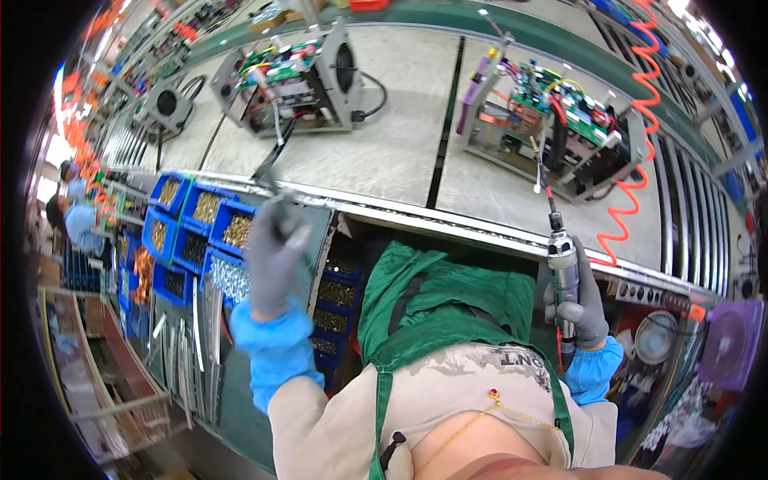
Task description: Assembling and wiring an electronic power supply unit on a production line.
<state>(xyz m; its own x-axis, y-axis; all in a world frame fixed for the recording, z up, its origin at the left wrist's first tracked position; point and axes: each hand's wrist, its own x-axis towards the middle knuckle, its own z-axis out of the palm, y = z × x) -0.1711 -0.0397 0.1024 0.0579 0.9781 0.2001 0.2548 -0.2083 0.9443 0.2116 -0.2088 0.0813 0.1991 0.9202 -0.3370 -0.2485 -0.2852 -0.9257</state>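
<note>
My right hand point(588, 296), in a grey glove, is wrapped round a silver power screwdriver point(563, 264) with its tip pointing up and away from me. The tip is in front of an open-framed electronic unit point(552, 120) with green circuit boards on the right of the work line; I cannot tell whether they touch. Over the small-parts bins on the left is my left hand point(276, 256), gloved in grey too. Motion smears its fingers, and a dark blurred shape lies at their tips. Beyond it stands a second open unit point(292, 84) with a black cable point(280, 148) hanging toward me.
Blue bins point(196, 216) of screws and small metal parts stand on the left, beside long metal strips point(200, 344). A coiled orange air hose point(632, 192) hangs at the right. Under the line's metal edge point(432, 216) are more bins point(332, 296). A co-worker point(80, 220) is at far left.
</note>
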